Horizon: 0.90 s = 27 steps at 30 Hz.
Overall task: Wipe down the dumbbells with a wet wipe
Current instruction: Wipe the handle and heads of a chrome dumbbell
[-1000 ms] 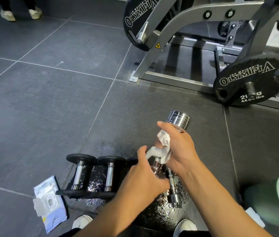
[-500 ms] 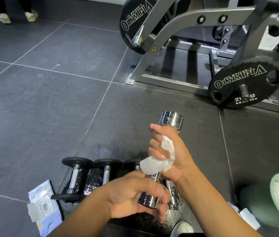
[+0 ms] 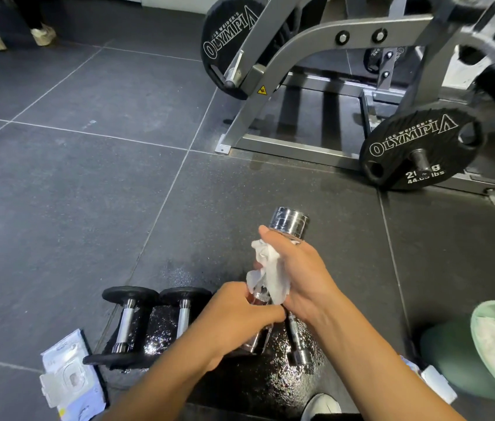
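Observation:
A chrome dumbbell (image 3: 289, 222) is held tilted above the floor, its far head pointing away from me. My left hand (image 3: 234, 317) grips its near end, which is mostly hidden. My right hand (image 3: 298, 275) wraps a white wet wipe (image 3: 270, 270) around the handle just below the far head. Two black dumbbells (image 3: 128, 322) (image 3: 183, 314) lie side by side on a wet, glistening floor patch at lower left. Another chrome dumbbell (image 3: 296, 341) lies on the floor under my right wrist.
A wet wipe pack (image 3: 68, 378) lies at lower left. A green bin (image 3: 483, 354) holding white wipes stands at lower right. A grey weight machine (image 3: 301, 50) with black Olympia plates (image 3: 416, 150) fills the upper right. Someone's feet (image 3: 15, 36) stand at upper left.
My right hand slid the wipe up and down along the handle. My left hand shifted its grip on the near end and the dumbbell tilted slightly.

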Each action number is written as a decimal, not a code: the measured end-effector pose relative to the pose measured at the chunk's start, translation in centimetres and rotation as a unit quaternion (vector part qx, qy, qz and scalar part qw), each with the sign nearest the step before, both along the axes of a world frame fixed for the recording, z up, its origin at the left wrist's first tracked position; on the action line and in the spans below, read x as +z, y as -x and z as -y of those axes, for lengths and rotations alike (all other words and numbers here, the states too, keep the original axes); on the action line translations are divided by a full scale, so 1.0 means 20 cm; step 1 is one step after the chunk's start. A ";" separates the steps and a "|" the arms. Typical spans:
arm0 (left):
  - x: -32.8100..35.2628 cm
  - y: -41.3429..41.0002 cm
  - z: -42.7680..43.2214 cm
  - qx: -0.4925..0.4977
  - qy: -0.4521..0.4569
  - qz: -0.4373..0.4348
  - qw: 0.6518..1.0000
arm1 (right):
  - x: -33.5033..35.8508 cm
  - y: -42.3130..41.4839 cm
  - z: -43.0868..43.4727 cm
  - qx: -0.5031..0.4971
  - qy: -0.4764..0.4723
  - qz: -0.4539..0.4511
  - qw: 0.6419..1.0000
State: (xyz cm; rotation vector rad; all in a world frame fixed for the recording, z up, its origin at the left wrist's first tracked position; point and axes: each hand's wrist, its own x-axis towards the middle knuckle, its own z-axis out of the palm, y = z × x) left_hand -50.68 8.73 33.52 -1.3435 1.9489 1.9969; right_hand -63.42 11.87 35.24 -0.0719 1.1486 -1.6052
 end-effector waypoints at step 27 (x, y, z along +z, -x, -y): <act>-0.16 -0.02 -0.10 0.098 0.015 -0.037 0.994 | -0.03 0.10 -0.06 0.169 -0.012 -0.479 0.861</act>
